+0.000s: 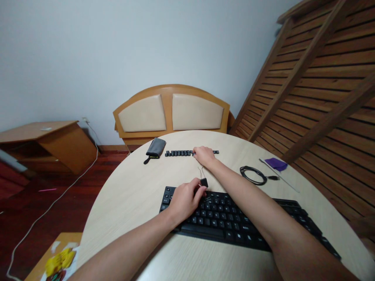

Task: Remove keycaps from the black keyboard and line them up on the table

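Note:
My left hand [186, 198] is closed on a keycap puller [204, 182], a small black block with thin wire prongs pointing away from me. Beneath that hand lies a black keyboard [213, 222], partly covered by both arms. Farther off, my right hand [204, 155] reaches to a row of loose black keycaps [179, 153]. Its fingers are bent together over the row's middle, covering part of it. Whether a keycap is between those fingertips is hidden.
A dark grey pouch [156, 148] lies left of the keycaps. To the right are a coiled black cable [253, 175], a purple cloth [275, 164] and a thin rod [281, 176]. The round table [125, 195] has a curved edge; a slatted wooden panel [316, 86] leans at right.

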`<state>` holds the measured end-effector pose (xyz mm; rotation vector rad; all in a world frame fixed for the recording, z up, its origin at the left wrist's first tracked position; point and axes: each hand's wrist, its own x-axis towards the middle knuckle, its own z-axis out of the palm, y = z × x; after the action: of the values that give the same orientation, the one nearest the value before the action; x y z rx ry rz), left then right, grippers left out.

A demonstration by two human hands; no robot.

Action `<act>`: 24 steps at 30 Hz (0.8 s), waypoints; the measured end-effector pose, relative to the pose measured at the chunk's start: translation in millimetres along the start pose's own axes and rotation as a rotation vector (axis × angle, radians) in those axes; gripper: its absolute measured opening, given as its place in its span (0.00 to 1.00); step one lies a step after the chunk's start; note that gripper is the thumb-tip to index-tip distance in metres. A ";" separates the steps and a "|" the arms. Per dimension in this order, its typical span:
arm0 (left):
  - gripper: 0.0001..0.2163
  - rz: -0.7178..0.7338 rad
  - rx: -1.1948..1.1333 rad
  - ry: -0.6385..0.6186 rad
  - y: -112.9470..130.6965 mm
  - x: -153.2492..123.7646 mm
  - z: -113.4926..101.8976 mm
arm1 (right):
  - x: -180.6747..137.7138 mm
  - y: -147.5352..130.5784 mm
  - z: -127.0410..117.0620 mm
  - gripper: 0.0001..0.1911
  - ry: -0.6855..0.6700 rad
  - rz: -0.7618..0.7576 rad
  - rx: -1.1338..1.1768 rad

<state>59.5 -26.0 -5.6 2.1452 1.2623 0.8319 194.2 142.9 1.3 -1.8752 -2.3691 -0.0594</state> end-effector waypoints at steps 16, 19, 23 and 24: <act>0.09 0.000 0.023 0.001 -0.3 -0.3 -0.4 | 2.8 -2.3 6.9 0.13 0.046 0.002 0.029; 0.10 0.001 0.021 0.000 -1.2 0.1 0.1 | 2.5 -3.5 7.2 0.13 0.052 0.001 0.035; 0.10 0.001 0.022 0.001 -0.9 0.4 -0.2 | 1.2 -4.2 7.2 0.13 0.061 0.003 0.042; 0.10 0.002 0.021 0.001 -0.6 0.4 -0.4 | 0.8 -4.3 7.0 0.14 0.062 0.004 0.044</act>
<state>59.0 -25.3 -5.6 2.1626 1.2755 0.8240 189.3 143.4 -5.3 -1.8307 -2.3071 -0.0638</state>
